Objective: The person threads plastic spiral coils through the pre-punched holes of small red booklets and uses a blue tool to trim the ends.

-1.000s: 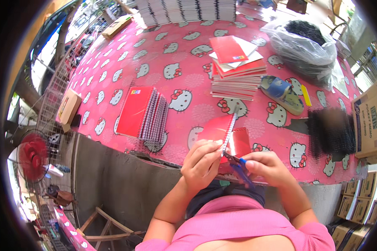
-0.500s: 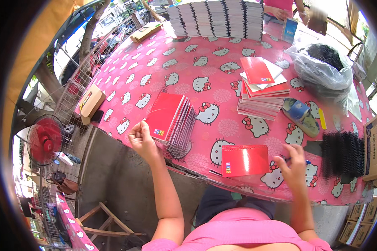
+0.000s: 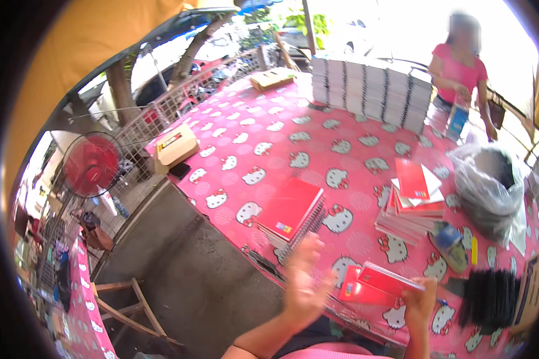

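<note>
One red notebook is in the right hand, whose fingers are clamped on its right end near the front edge of the counter. It tilts over a second red-covered booklet lying on the counter; how far the two touch cannot be told. A pale strip runs along the held notebook's far side, perhaps a coil, but it is too blurred to be sure. The left hand holds nothing: its fingers are spread apart, just on the near side of a neat pile of coil-bound notebooks.

As for progress, that pile looks like the finished share, its covers aligned and its coils facing right. The held notebook and the booklet under it seem to be the portion in hand. Farther off to the right, an untidy stack of red covers and white pages shows no coil that can be made out, so it is probably what is left, and there is a fair amount of it. Loose black coils lie to the right of the right hand, with more dark material in a clear plastic bag beyond. Tall rows of bound books stand at the far side, near a co-worker in pink.
</note>
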The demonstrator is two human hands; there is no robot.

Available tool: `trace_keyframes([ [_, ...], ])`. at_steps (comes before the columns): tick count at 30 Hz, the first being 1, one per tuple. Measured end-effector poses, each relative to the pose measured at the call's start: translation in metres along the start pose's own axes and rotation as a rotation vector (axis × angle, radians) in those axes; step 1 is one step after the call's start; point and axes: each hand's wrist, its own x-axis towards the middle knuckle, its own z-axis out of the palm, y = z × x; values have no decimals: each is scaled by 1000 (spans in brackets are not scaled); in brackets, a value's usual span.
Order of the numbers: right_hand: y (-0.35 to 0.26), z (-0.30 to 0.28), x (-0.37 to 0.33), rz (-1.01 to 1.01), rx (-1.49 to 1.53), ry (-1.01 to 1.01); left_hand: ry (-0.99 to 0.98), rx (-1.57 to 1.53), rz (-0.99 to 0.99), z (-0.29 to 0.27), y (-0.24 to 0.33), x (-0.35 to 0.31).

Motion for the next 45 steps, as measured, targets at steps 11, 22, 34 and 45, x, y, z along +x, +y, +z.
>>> trace_keyframes([
  [11,12,27,0,137,211,-75,-307,647,217,58,-32,-29],
  [22,33,-344,33,-121,-1717,916,-485,576,371,63,-43,-25],
  [34,28,-358,32,103,-1504,670,-516,558,298,62,-38,-22],
  [45,-65,-31,11,-181,-470,17,-474,607,294,67,-34,-20],
])
